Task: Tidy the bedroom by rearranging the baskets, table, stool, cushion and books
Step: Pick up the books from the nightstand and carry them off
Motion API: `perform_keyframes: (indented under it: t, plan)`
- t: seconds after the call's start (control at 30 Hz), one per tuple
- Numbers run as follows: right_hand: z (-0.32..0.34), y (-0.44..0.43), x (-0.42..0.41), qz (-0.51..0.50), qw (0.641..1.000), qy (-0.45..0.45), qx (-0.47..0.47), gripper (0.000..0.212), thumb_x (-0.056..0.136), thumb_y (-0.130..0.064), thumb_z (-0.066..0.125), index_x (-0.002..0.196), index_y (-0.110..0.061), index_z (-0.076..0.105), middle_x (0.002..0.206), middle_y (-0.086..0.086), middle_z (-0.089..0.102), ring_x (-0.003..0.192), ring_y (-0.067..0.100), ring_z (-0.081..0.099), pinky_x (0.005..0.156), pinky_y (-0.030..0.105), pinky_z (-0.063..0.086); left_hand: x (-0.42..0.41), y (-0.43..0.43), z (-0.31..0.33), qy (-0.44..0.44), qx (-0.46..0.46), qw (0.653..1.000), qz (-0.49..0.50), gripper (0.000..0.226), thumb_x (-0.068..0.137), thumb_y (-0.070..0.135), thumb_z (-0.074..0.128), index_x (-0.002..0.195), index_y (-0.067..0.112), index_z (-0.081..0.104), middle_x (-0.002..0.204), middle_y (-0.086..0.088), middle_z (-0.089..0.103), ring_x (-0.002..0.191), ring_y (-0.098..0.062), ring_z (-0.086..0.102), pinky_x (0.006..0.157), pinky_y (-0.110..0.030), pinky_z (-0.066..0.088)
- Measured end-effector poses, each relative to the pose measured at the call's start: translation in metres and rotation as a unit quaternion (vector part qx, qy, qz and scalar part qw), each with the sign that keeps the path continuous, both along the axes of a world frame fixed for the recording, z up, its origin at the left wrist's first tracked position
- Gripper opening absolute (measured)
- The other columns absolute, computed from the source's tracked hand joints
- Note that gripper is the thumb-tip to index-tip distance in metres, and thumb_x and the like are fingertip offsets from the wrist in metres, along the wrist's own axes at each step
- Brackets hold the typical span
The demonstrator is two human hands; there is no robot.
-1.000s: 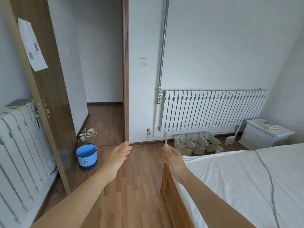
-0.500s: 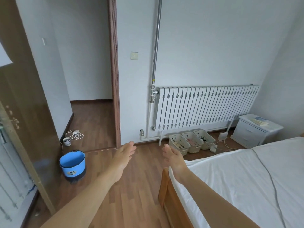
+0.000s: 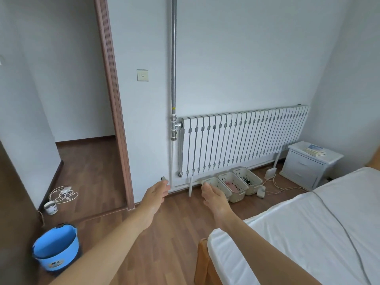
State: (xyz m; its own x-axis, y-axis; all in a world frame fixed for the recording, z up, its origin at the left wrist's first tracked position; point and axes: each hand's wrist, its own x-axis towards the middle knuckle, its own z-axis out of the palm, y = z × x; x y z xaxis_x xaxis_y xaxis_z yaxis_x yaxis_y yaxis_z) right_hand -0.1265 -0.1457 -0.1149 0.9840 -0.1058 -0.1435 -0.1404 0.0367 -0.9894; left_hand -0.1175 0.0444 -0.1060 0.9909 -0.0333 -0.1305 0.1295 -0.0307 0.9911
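Both hands are empty: my left hand [image 3: 156, 195] and right hand [image 3: 213, 199] stretch out ahead with the fingers loose and nearly straight, holding nothing and touching nothing.

Since a second ago the view has swung to the right and moved forward. The brown door and the white rack that filled the left side have almost gone from sight, the blue bucket [image 3: 55, 249] has slid to the near left corner, and the far wall has come closer. The hands have kept the same open, outstretched pose throughout.

The three baskets [image 3: 236, 196] stand in a row on the floor under the radiator [image 3: 242, 140], side by side. My right hand overlaps the leftmost one in the view, though I judge it is not there yet. The white bedside table [image 3: 308, 165] sits in the far right corner with the books [image 3: 315, 150] stacked on top, just beyond the bed [image 3: 308, 223] on the near right. I can see no stool or cushion.

I read this as the approach — I am closing on the baskets, probably the first things to shift. Nothing of the tidying looks done so far. Loose white cables lie on the floor right of the baskets, so I would watch for snagging.
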Motion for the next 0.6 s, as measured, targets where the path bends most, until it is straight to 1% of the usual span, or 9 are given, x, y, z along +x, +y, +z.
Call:
perform_keyframes:
  t: [0.03, 0.1, 0.13, 0.2, 0.27, 0.3, 0.43, 0.53, 0.6]
  plan:
    - [-0.002, -0.002, 0.013, -0.003, 1.000, 0.004, -0.002, 0.046, 0.098, -0.041, 0.047, 0.134, -0.012, 0.052, 0.129, 0.003, 0.058, 0.127, 0.020, 0.051, 0.113, 0.040, 0.035, 0.014, -0.004, -0.002, 0.002, -0.002, 1.000, -0.002, 0.046, 0.101, 0.040, 0.035, 0.138, 0.014, 0.045, 0.134, -0.004, 0.054, 0.127, -0.018, 0.048, 0.113, -0.033, 0.032]
    - [-0.005, -0.007, 0.033, -0.008, 1.000, 0.010, -0.014, 0.041, 0.097, -0.042, 0.048, 0.119, -0.009, 0.060, 0.126, 0.015, 0.060, 0.126, 0.026, 0.051, 0.112, 0.045, 0.035, 0.038, -0.009, -0.007, 0.013, -0.007, 1.000, -0.006, 0.046, 0.101, 0.040, 0.037, 0.138, 0.014, 0.046, 0.132, -0.003, 0.055, 0.125, -0.018, 0.050, 0.112, -0.034, 0.033]
    - [-0.006, -0.009, 0.040, -0.011, 1.000, 0.014, -0.019, 0.040, 0.097, -0.042, 0.048, 0.116, -0.010, 0.061, 0.124, 0.014, 0.061, 0.126, 0.027, 0.051, 0.111, 0.045, 0.036, 0.048, -0.012, -0.008, 0.019, -0.009, 1.000, -0.008, 0.046, 0.101, 0.040, 0.038, 0.137, 0.014, 0.047, 0.131, -0.003, 0.056, 0.125, -0.018, 0.050, 0.112, -0.034, 0.033]
    - [-0.006, -0.013, 0.052, -0.013, 1.000, 0.021, -0.015, 0.036, 0.098, -0.040, 0.046, 0.119, -0.014, 0.061, 0.121, 0.011, 0.062, 0.124, 0.025, 0.052, 0.110, 0.041, 0.038, 0.067, -0.018, -0.011, 0.023, -0.009, 1.000, -0.017, 0.044, 0.100, 0.038, 0.038, 0.135, 0.014, 0.049, 0.132, -0.002, 0.057, 0.123, -0.018, 0.051, 0.111, -0.033, 0.034]
    - [-0.007, -0.018, 0.072, -0.024, 0.999, 0.024, -0.018, 0.038, 0.100, -0.035, 0.044, 0.125, -0.010, 0.057, 0.125, 0.016, 0.058, 0.124, 0.025, 0.052, 0.109, 0.040, 0.040, 0.092, -0.023, -0.015, 0.024, -0.006, 0.999, -0.026, 0.044, 0.100, 0.038, 0.038, 0.135, 0.015, 0.049, 0.132, -0.002, 0.057, 0.122, -0.017, 0.052, 0.110, -0.032, 0.035]
    - [-0.007, -0.021, 0.082, -0.033, 0.999, 0.026, -0.021, 0.039, 0.100, -0.034, 0.044, 0.126, -0.008, 0.057, 0.128, 0.015, 0.057, 0.124, 0.024, 0.052, 0.108, 0.040, 0.040, 0.105, -0.025, -0.016, 0.026, -0.005, 0.999, -0.033, 0.045, 0.100, 0.039, 0.038, 0.136, 0.014, 0.048, 0.132, -0.002, 0.057, 0.121, -0.017, 0.052, 0.110, -0.032, 0.035]
    - [-0.011, -0.027, 0.116, -0.059, 0.998, 0.034, -0.019, 0.045, 0.100, -0.035, 0.043, 0.136, -0.008, 0.051, 0.135, 0.003, 0.055, 0.126, 0.018, 0.050, 0.110, 0.037, 0.038, 0.148, -0.036, -0.020, 0.028, -0.008, 0.997, -0.066, 0.046, 0.101, 0.039, 0.037, 0.138, 0.015, 0.046, 0.133, -0.002, 0.056, 0.122, -0.017, 0.051, 0.110, -0.033, 0.035]
    - [-0.014, -0.028, 0.153, -0.085, 0.996, 0.028, -0.016, 0.036, 0.101, -0.034, 0.041, 0.128, -0.014, 0.055, 0.129, -0.001, 0.056, 0.125, 0.017, 0.051, 0.113, 0.041, 0.034, 0.192, -0.040, -0.021, 0.032, -0.007, 0.995, -0.091, 0.044, 0.100, 0.039, 0.039, 0.136, 0.016, 0.048, 0.132, -0.002, 0.056, 0.123, -0.017, 0.051, 0.111, -0.034, 0.035]
    - [-0.017, -0.026, 0.180, -0.108, 0.993, 0.029, -0.035, 0.042, 0.100, -0.038, 0.042, 0.127, -0.009, 0.057, 0.129, 0.006, 0.059, 0.123, 0.022, 0.053, 0.112, 0.044, 0.035, 0.223, -0.039, -0.023, 0.031, -0.002, 0.993, -0.113, 0.045, 0.099, 0.041, 0.039, 0.135, 0.016, 0.049, 0.131, -0.001, 0.057, 0.123, -0.016, 0.051, 0.112, -0.035, 0.034]
